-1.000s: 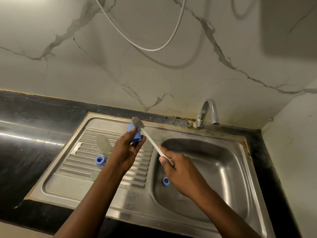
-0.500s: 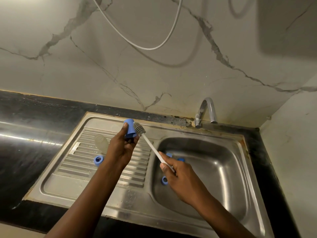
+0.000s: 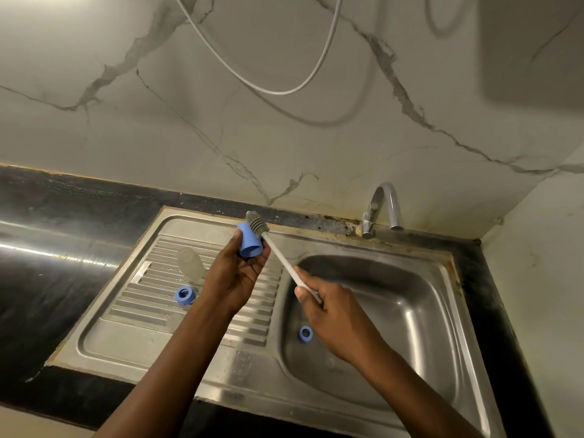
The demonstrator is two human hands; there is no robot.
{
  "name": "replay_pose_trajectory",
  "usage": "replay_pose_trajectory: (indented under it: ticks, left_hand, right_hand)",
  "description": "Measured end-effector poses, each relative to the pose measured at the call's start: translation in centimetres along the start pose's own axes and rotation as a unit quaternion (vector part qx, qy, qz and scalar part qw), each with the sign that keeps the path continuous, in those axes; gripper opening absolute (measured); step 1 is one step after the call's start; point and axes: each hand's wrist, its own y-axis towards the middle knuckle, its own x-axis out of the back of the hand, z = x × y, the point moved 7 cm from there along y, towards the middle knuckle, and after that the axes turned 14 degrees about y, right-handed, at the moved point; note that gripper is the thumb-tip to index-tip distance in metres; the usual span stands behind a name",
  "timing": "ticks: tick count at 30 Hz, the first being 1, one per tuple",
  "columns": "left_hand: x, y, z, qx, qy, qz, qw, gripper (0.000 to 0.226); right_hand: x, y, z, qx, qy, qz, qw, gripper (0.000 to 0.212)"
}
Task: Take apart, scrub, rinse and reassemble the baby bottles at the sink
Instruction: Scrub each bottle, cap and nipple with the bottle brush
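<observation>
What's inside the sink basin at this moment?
One small blue ring lies on the floor of the basin, near its left wall. The right hand, gripping the brush handle, covers part of the floor; whatever lies beneath it cannot be seen.

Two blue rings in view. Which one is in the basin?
The blue plastic ring beside the right hand, down in the steel basin. The other blue ring lies on the ribbed drainboard, beside the clear bottle.
</observation>
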Motion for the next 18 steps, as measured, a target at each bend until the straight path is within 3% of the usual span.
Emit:
replay_pose_trajectory:
  ticks: [9,18]
  left_hand:
    - [0.5,0.3,-1.0,-0.017,-0.018,-0.006,1.0,0.054]
    - [-0.2,-0.2,0.5,-0.021,0.015,0.033,0.999,0.049]
  right_hand:
    - [-0.7,-1.8,-1.4,-0.011,0.026,0.012,1.0,0.046]
    - [-0.6,-0.1,0.2,-0.006,0.03,-0.013,0.999,0.05]
